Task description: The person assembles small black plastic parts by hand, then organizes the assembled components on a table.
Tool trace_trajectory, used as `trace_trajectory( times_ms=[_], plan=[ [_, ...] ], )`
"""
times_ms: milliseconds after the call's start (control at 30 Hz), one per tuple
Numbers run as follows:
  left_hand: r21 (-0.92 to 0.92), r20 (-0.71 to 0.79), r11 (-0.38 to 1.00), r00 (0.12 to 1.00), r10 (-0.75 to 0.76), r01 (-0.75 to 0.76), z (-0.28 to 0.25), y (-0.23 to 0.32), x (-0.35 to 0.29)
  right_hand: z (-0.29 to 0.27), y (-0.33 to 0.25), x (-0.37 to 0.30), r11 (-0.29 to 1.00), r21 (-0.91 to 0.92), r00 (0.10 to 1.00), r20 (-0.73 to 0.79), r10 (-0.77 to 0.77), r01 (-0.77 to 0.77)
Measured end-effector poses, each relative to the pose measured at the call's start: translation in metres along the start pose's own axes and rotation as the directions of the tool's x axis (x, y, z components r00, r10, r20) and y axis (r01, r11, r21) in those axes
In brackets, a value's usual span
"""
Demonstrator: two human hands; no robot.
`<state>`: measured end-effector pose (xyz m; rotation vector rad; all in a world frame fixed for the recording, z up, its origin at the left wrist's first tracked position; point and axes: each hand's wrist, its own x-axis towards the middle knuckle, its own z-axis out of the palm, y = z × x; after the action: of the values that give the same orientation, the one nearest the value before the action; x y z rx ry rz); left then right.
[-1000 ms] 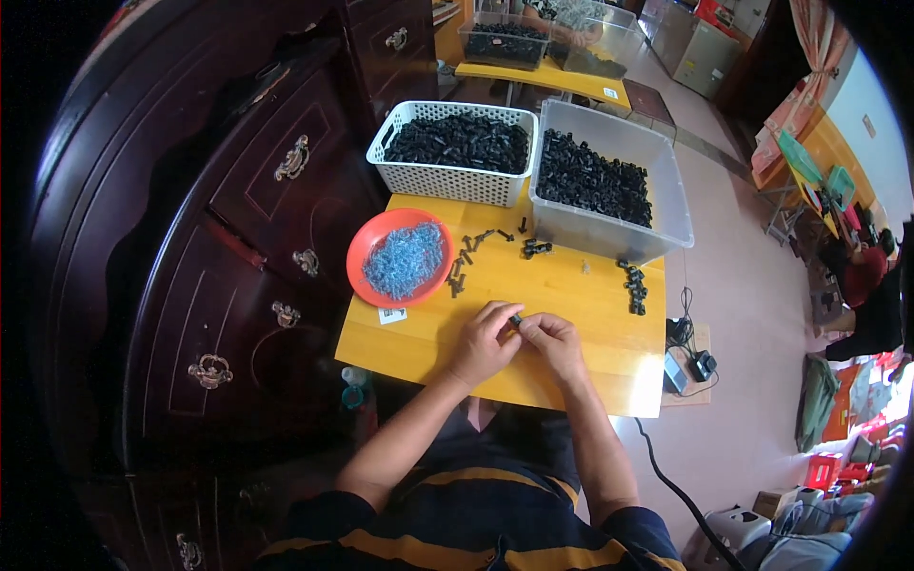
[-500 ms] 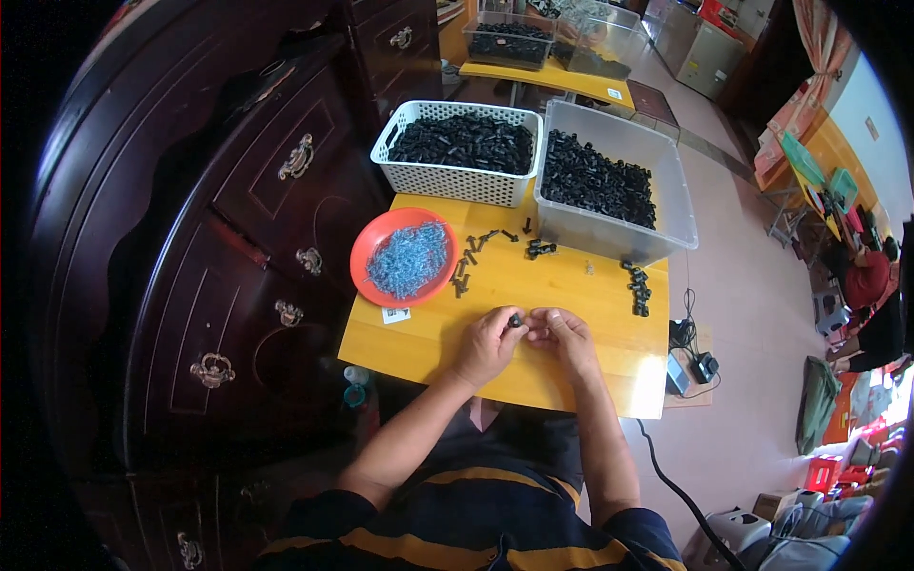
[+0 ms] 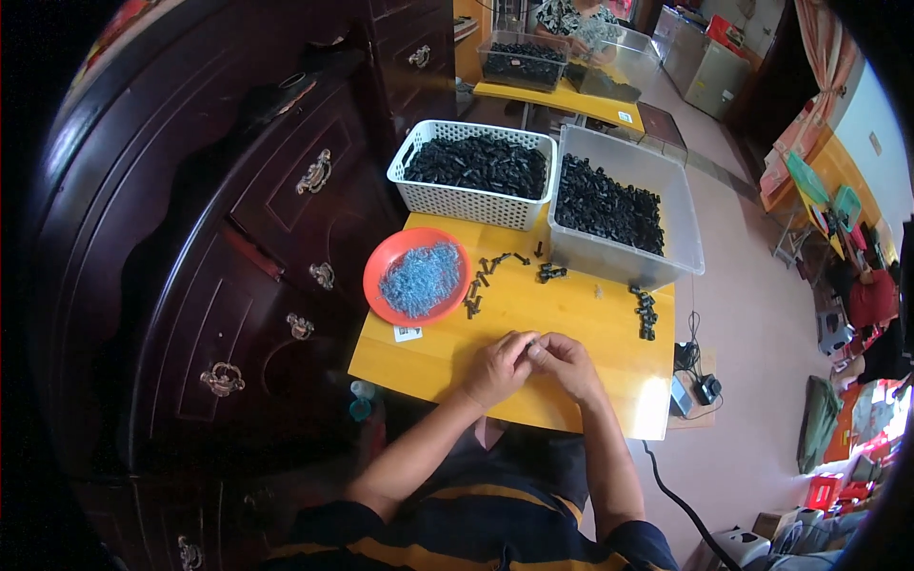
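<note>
Over the near part of the yellow table [image 3: 609, 381], my left hand [image 3: 498, 367] is closed around a small black plastic part [image 3: 531, 346], of which only a dark bit shows between the fingers. My right hand [image 3: 568, 365] meets it there, thumb and fingers pinched together at the part; whatever else they hold is hidden. Beyond my left hand, an orange-red plate [image 3: 376, 301] carries a heap of thin clear-blue pieces [image 3: 420, 279]. Loose black stem-shaped parts [image 3: 480, 281] lie in a curved row beside that plate.
A white perforated basket [image 3: 466, 206] and a clear plastic bin [image 3: 609, 257], both full of black parts, stand at the table's far side. Short black parts [image 3: 646, 314] line the right edge. Dark wooden cabinets [image 3: 276, 247] rise on the left. A person [image 3: 571, 21] sits behind another table.
My hands have come together; my right fingers now press at the black part in my left hand, which is more covered. The whole view has shifted slightly, with the table lower in the picture.
</note>
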<state>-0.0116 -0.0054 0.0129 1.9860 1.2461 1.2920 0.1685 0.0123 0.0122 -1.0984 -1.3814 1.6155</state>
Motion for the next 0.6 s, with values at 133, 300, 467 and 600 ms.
trace_trajectory(
  times_ms=[133,300,467,600],
  plan=[
    [-0.053,-0.009,0.998,0.999,-0.046,0.045,-0.003,0.007,0.003,-0.007,-0.009,0.007,0.97,-0.24,0.999,-0.006,-0.045,0.042],
    [-0.188,-0.017,0.962,0.978,-0.206,0.199,-0.004,0.007,0.005,-0.005,-0.05,0.03,0.964,-0.255,0.993,-0.064,-0.099,0.08],
    [-0.194,-0.065,0.978,0.994,-0.091,0.077,0.011,-0.015,-0.001,0.021,-0.088,0.091,0.983,0.095,0.982,-0.122,-0.144,0.156],
    [-0.225,-0.075,0.97,0.991,-0.108,0.088,0.008,-0.014,-0.001,0.044,-0.126,0.15,0.882,0.379,0.955,-0.199,-0.22,0.282]
  ],
)
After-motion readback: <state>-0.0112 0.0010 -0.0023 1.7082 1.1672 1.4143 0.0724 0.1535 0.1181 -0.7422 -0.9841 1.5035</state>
